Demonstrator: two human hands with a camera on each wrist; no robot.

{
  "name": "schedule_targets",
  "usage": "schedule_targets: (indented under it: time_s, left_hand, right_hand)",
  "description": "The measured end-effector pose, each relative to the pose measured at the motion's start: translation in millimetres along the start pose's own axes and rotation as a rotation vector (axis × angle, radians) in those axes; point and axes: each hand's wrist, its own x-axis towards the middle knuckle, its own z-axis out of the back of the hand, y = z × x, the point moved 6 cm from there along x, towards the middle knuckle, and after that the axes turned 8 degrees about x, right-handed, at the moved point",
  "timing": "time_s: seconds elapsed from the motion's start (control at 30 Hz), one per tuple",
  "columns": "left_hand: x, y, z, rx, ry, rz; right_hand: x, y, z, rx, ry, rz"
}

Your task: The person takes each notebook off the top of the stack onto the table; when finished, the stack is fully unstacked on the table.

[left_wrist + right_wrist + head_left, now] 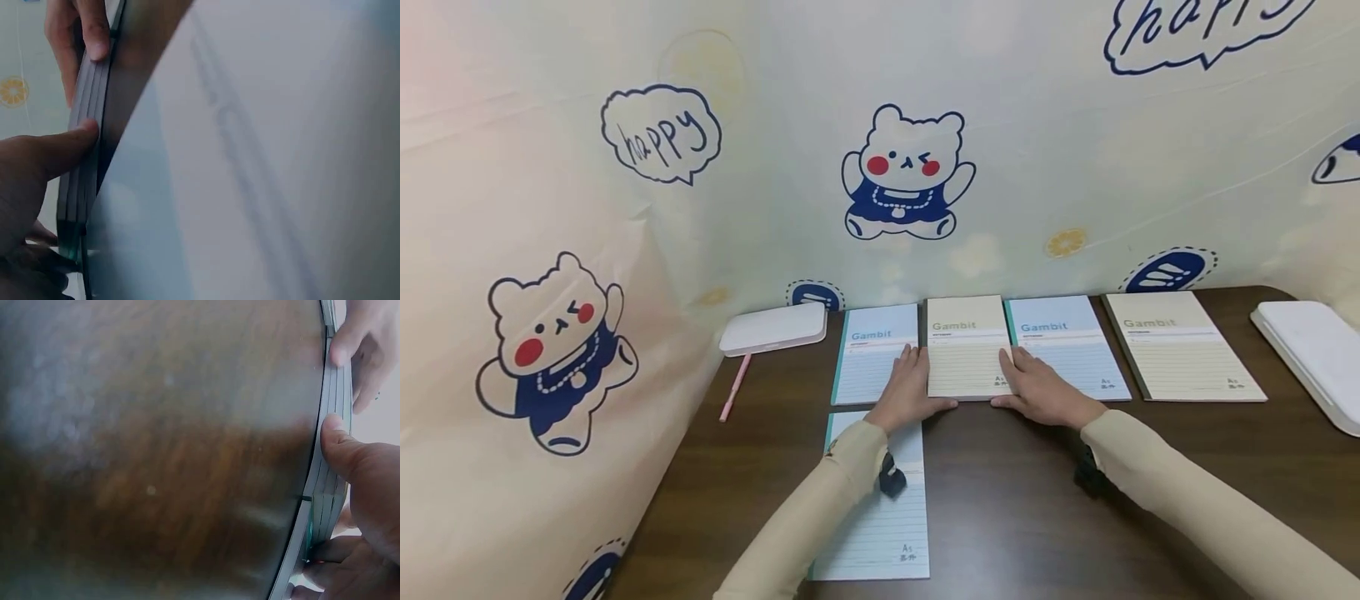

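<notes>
On dark wood table, left to right:

- Pink pen, lying near left edge, just below white flat case.
- White flat case, closed, against backdrop at far left.
- Blue Gambit notebook, lying flat; right edge touched by fingers of left hand.
- Blue lined notebook, nearer the camera, partly under left sleeve.
- Left hand, at left edge of beige notebook stack; thumb pressed against near edge, fingers laid along the side. Seen from left wrist: thumb on stacked page edges, grasp closed on the stack from the side.
- Beige notebook stack, centre, flat on table, held between both hands; "Gambit" printed on top cover; several layers visible in wrist views.
- Right hand, at right edge of same stack; thumb pressed on near edge, fingers curled over the side, clamped on the stack.
- Second blue Gambit notebook, partly under right hand.
- Beige Gambit notebook, apart to the right, untouched.
- White flat object, at far right edge.

Behind: cartoon bear backdrop.
</notes>
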Motion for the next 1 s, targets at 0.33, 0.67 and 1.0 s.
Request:
schedule_targets:
  time_s: [0.33, 0.67, 1.0]
  left_hand:
    - [9.8, 0.9, -5.7, -0.085, -0.003, -0.019]
    - [14.5, -1.6, -7.1, -0.051, 0.023, -0.013]
    - [9.7, 3.4, -7.3, -0.095, 0.025, 0.001]
  right_hand:
    - [5, -1, 5, 0.032, 0.006, -0.019]
    - [19, 1, 13, 0.071, -0.178, -0.133]
    - [31, -3, 16, 0.177, -0.251, -0.261]
